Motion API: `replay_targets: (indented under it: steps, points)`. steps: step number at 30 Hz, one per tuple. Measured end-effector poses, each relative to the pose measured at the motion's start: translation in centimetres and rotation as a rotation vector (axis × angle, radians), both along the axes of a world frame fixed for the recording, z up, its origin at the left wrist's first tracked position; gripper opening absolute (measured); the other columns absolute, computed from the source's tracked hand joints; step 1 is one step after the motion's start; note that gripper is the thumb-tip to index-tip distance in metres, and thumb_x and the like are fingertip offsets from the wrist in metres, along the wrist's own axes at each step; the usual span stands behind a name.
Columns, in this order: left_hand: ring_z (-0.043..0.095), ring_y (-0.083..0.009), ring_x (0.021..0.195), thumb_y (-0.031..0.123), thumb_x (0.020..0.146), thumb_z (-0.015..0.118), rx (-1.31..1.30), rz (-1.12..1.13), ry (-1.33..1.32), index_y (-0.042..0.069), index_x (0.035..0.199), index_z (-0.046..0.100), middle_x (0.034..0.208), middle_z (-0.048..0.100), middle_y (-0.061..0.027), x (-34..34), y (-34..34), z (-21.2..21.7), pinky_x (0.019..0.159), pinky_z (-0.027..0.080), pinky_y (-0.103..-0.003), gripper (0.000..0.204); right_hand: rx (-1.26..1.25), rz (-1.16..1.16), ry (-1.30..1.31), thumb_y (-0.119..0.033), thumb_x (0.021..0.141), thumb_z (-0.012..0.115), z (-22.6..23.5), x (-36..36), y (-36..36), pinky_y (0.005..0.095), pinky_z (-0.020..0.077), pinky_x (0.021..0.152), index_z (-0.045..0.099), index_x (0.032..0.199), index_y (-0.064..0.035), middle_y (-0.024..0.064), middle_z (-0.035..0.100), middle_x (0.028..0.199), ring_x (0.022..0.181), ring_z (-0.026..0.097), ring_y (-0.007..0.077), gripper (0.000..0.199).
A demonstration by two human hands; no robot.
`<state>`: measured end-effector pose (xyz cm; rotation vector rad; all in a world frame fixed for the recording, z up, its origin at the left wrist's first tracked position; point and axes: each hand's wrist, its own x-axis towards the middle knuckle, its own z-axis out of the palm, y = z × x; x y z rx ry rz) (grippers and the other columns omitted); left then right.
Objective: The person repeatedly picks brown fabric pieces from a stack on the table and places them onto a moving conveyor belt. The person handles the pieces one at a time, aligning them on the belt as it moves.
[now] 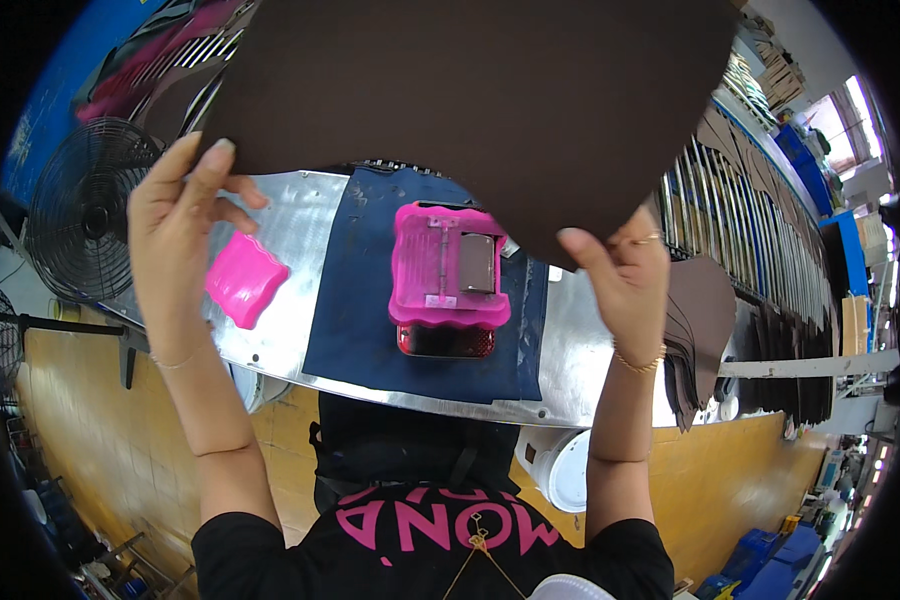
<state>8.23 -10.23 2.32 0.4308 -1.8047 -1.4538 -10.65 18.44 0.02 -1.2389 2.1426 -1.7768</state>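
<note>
A large dark brown sheet with curved edges (470,90), leather-like, is held up over the far side of the table. My left hand (185,195) pinches its lower left corner between thumb and fingers. On the other side, my right hand (625,270) grips the rounded lower lobe, thumb in front and the fingers partly hidden behind. Below the sheet, a pink scalloped plastic box (425,265) stands uncovered, with a small rectangular piece inside. A red and black object (445,341) shows under the box's near edge. A loose pink lid (247,282) lies near my left hand.
The box rests on a dark blue mat (355,340) on a metal table (290,225). A black fan (95,210) stands at the left. Stacked brown cut pieces (705,310) lie at the right, beside a slatted rack (740,200). A white bucket (570,470) is below the table edge.
</note>
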Motion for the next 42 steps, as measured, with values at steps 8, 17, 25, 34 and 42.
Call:
replay_targets:
  steps: [8, 17, 25, 34, 42]
  points:
    - [0.064, -0.0116, 0.064, 0.015, 0.088, 0.066, -0.257, 0.260, -0.037, -0.001, 0.107, 0.064, 0.074, 0.067, -0.0085, 3.7, -1.0, 2.0, 0.062, 0.051, -0.020, 0.025, 0.009, 0.030, 0.024, -0.018, 0.077, 0.076, -4.2, 0.9, -4.7, 0.0274, 0.0479, 0.070, 0.066, 0.096, -0.0038, 0.0074, 0.069, 0.077, 0.074, 0.062, 0.0153, 0.026]
    - [0.050, -0.0047, 0.061, 0.006, 0.087, 0.065, -0.294, 0.100, -0.288, -0.003, 0.095, 0.063, 0.073, 0.055, -0.0005, 4.0, -0.3, -1.7, 0.054, 0.040, -0.018, 0.012, 0.174, -0.079, 0.389, -0.010, 0.073, 0.074, -4.7, -0.2, -1.3, 0.0312, 0.0462, 0.070, 0.072, 0.084, -0.0068, 0.0068, 0.068, 0.072, 0.065, 0.058, 0.0222, 0.012]
    - [0.053, -0.0238, 0.058, -0.001, 0.076, 0.066, -0.542, -0.159, -0.397, -0.006, 0.087, 0.064, 0.069, 0.055, -0.0122, -1.7, 3.7, -3.4, 0.054, 0.040, -0.031, 0.013, 0.275, -0.277, 0.431, -0.001, 0.074, 0.073, -8.7, -1.0, 5.9, 0.0283, 0.0473, 0.063, 0.070, 0.083, 0.0000, 0.0072, 0.069, 0.075, 0.067, 0.063, 0.0186, 0.010]
    - [0.053, -0.0238, 0.076, 0.009, 0.073, 0.070, -0.837, -0.373, -0.307, 0.004, 0.077, 0.068, 0.076, 0.053, -0.0054, -7.5, 8.2, -3.0, 0.064, 0.045, -0.036, 0.007, 0.108, -0.527, 0.065, -0.007, 0.086, 0.068, -8.1, -0.8, 15.7, 0.0169, 0.0386, 0.062, 0.065, 0.095, 0.0030, -0.0035, 0.061, 0.078, 0.070, 0.047, 0.0031, 0.013]
    - [0.047, -0.0265, 0.083, 0.007, 0.070, 0.073, -0.869, -0.503, -0.061, 0.000, 0.075, 0.068, 0.084, 0.049, -0.0091, -12.5, 11.5, -3.1, 0.072, 0.042, -0.036, 0.010, 0.108, -0.749, 0.040, -0.010, 0.089, 0.065, -3.1, -0.1, 20.5, 0.0148, 0.0368, 0.069, 0.065, 0.096, -0.0007, -0.0050, 0.057, 0.078, 0.072, 0.046, 0.0023, 0.012]
